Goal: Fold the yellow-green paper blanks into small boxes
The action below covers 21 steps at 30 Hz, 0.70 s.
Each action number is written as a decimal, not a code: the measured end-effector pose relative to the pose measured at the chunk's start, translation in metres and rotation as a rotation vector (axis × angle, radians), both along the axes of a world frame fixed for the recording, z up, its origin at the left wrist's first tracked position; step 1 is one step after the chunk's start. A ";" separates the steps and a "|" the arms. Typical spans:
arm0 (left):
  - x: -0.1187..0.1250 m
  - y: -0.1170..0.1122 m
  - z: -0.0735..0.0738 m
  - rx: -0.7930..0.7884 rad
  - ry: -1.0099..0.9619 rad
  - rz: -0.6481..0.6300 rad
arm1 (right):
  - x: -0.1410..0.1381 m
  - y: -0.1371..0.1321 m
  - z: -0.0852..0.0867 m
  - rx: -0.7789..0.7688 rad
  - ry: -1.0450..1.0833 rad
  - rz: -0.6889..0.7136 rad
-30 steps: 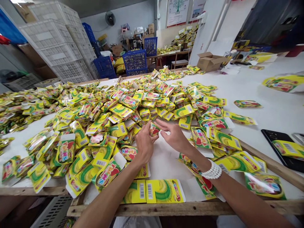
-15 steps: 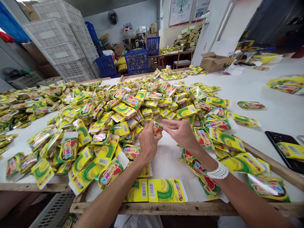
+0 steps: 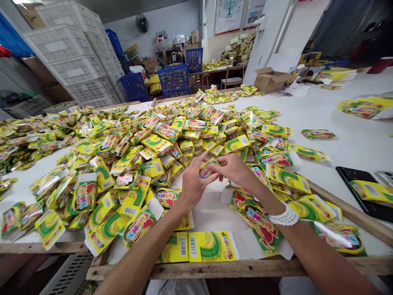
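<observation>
Between my two hands, above the white tabletop, is a small yellow-green carton (image 3: 209, 167) with a printed fruit pattern. My left hand (image 3: 195, 184) grips its left side between thumb and fingers. At the carton's right end, the bent fingers of my right hand (image 3: 238, 171) are closed on it; a white beaded bracelet (image 3: 284, 215) circles that wrist. Fingers partly cover the carton. Flat, unfolded cartons (image 3: 213, 246) lie near the front edge, and more flat cartons (image 3: 260, 221) lie beneath my right forearm. Beyond my hands spreads a large heap of similar cartons (image 3: 156, 143).
A wooden strip (image 3: 353, 213) runs along the right side, near a black phone (image 3: 353, 184) with a carton on it. An open cardboard box (image 3: 272, 80) stands farther back. White crates (image 3: 70, 53) and blue crates (image 3: 174, 78) are stacked behind the table.
My right hand has moved in against the carton, its outstretched fingers now bent around the end. My left hand has shifted slightly right, with its fingers more extended. The view has turned slightly.
</observation>
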<state>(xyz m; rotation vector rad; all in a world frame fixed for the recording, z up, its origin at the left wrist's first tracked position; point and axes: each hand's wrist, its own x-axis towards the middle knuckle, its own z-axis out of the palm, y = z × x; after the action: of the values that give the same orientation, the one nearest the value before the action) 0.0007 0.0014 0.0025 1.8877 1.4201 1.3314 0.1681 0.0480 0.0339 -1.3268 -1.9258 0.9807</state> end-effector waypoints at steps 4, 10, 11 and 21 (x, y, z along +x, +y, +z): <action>-0.003 0.001 0.004 -0.002 -0.241 0.120 | 0.025 0.012 0.011 -0.061 0.044 -0.130; -0.008 0.011 0.001 -0.170 -0.460 0.285 | 0.069 -0.001 0.043 0.196 0.790 -0.076; -0.008 0.012 0.000 -0.205 -0.473 0.280 | 0.074 -0.004 0.046 0.206 0.818 -0.049; -0.011 0.016 0.002 -0.285 -0.614 0.166 | 0.043 0.002 0.029 -0.176 0.742 0.002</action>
<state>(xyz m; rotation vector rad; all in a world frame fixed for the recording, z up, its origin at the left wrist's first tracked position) -0.0105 0.0172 0.0041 1.0663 1.3567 1.5138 0.2115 0.0501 0.0630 -0.8594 -1.2925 1.4202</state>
